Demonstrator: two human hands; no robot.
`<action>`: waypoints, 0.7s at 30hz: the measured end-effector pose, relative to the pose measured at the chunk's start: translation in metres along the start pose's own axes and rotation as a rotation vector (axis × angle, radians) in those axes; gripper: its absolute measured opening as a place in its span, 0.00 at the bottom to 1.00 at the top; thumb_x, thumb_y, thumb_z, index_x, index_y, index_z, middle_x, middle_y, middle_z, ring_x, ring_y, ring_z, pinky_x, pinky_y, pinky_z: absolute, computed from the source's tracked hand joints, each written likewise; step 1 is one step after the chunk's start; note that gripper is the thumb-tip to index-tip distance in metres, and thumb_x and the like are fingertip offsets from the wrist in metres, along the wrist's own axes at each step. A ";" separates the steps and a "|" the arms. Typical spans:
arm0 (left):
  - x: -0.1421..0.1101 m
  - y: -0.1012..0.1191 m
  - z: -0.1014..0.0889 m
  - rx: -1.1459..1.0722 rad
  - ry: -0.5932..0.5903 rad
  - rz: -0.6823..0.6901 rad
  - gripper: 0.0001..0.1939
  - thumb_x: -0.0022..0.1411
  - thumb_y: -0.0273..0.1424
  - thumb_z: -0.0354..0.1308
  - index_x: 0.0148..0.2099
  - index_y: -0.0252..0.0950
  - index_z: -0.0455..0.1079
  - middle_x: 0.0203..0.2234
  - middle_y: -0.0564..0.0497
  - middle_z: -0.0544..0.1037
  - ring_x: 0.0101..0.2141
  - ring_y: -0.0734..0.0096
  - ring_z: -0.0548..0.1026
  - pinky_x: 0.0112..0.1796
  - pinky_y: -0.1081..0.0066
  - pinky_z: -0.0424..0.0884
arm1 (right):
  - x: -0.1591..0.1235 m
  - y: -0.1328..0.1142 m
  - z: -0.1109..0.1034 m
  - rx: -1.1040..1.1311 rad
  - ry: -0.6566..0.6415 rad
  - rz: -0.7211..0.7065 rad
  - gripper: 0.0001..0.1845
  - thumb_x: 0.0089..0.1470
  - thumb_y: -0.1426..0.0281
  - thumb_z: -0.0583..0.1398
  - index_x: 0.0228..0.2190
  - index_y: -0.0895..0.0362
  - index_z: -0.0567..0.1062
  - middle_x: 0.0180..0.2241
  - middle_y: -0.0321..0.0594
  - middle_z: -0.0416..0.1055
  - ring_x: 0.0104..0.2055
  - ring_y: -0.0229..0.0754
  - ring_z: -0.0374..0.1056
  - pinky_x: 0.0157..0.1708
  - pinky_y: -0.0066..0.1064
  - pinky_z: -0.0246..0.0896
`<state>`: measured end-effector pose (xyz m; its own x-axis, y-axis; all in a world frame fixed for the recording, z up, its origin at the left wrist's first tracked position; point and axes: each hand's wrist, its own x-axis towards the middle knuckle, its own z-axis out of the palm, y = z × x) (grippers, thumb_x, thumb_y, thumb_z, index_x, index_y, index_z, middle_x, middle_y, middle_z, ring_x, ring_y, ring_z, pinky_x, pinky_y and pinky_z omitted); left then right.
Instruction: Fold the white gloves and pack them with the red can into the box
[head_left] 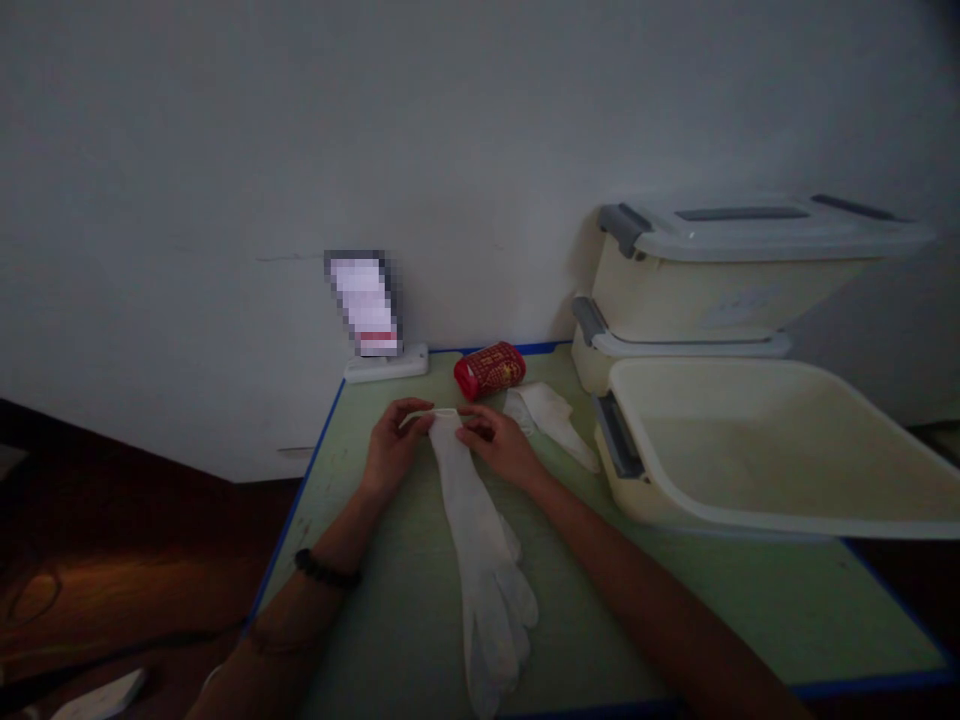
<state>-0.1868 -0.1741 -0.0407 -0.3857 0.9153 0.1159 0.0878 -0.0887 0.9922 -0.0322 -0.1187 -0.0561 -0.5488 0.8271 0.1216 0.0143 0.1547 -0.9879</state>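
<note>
A long white glove [480, 540] lies on the green tabletop, its cuff at the far end and its fingers toward me. My left hand [396, 440] pinches the left corner of the cuff between thumb and fingers. At the cuff's right corner, my right hand [499, 440] has the same kind of pinch. Just beyond my right hand is a crumpled white piece [555, 420] that looks like another glove. A red roll with gold print [491, 370] lies on its side behind the cuff.
An open cream bin [750, 460] stands on the right. Behind it are two stacked lidded boxes [720, 290]. A phone with a blurred screen [367, 300] rests on a white stand [386, 365] at the back left, near the wall. Blue tape edges the green table [360, 600].
</note>
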 end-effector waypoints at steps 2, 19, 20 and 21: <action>-0.001 0.000 0.001 -0.025 -0.025 -0.002 0.15 0.48 0.32 0.61 0.38 0.36 0.63 0.39 0.50 0.70 0.35 0.72 0.72 0.39 0.68 0.68 | 0.001 0.000 0.000 -0.011 -0.002 0.011 0.18 0.46 0.67 0.60 0.41 0.58 0.69 0.28 0.37 0.71 0.29 0.37 0.67 0.31 0.30 0.61; 0.002 -0.005 0.000 -0.123 -0.020 -0.015 0.22 0.47 0.31 0.62 0.44 0.37 0.61 0.41 0.49 0.71 0.34 0.74 0.73 0.41 0.68 0.68 | 0.023 0.003 0.003 0.180 0.086 0.121 0.11 0.39 0.65 0.63 0.26 0.57 0.69 0.24 0.32 0.69 0.27 0.35 0.66 0.28 0.27 0.60; 0.001 -0.005 0.001 -0.126 -0.029 -0.059 0.23 0.47 0.31 0.63 0.46 0.37 0.60 0.41 0.49 0.71 0.34 0.73 0.73 0.40 0.68 0.69 | 0.023 0.003 0.003 0.198 0.098 0.118 0.12 0.39 0.66 0.63 0.27 0.57 0.69 0.25 0.33 0.69 0.28 0.35 0.66 0.30 0.27 0.61; 0.001 -0.003 0.001 -0.124 -0.045 -0.107 0.25 0.47 0.32 0.63 0.47 0.37 0.59 0.41 0.49 0.71 0.34 0.73 0.73 0.39 0.68 0.69 | 0.023 0.004 0.003 0.214 0.106 0.114 0.12 0.39 0.66 0.63 0.29 0.57 0.69 0.27 0.34 0.70 0.30 0.35 0.67 0.31 0.28 0.61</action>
<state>-0.1864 -0.1724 -0.0438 -0.3450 0.9386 0.0096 -0.0663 -0.0346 0.9972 -0.0470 -0.1010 -0.0571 -0.4631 0.8863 0.0068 -0.1127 -0.0512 -0.9923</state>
